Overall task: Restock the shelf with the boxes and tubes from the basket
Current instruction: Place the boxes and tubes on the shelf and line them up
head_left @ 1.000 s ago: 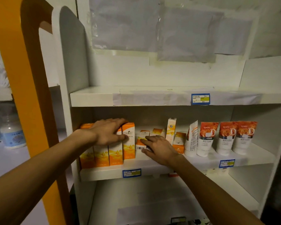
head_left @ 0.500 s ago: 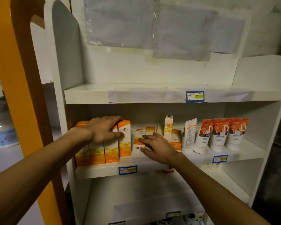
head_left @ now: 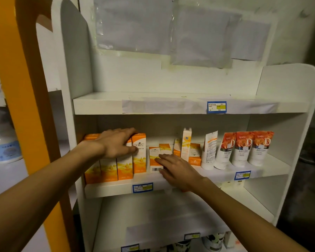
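Note:
On the middle shelf (head_left: 116, 190) a row of tall orange boxes (head_left: 139, 159) stands at the left. My left hand (head_left: 116, 142) lies over their tops, fingers curled on the rightmost ones and thumb on the front. Just right of the row stands a small orange-and-white box (head_left: 153, 157) with a barcode. My right hand (head_left: 176, 170) rests flat against it with fingers stretched out. Further right are a slim tall box (head_left: 186, 142), small orange boxes (head_left: 195, 155), a white tube (head_left: 208, 151) and three red-topped tubes (head_left: 242, 150). The basket is not in view.
The top shelf (head_left: 98, 104) carries only a price label (head_left: 216, 107). The shelf below the hands is bare, and dark jars (head_left: 213, 240) show at the bottom edge. An orange frame (head_left: 13, 70) rises at the left, with a white bottle (head_left: 4, 144) behind it.
Both hands stay on the same boxes. Only my view has shifted slightly, and the right fingers have crept a little further onto the small box.

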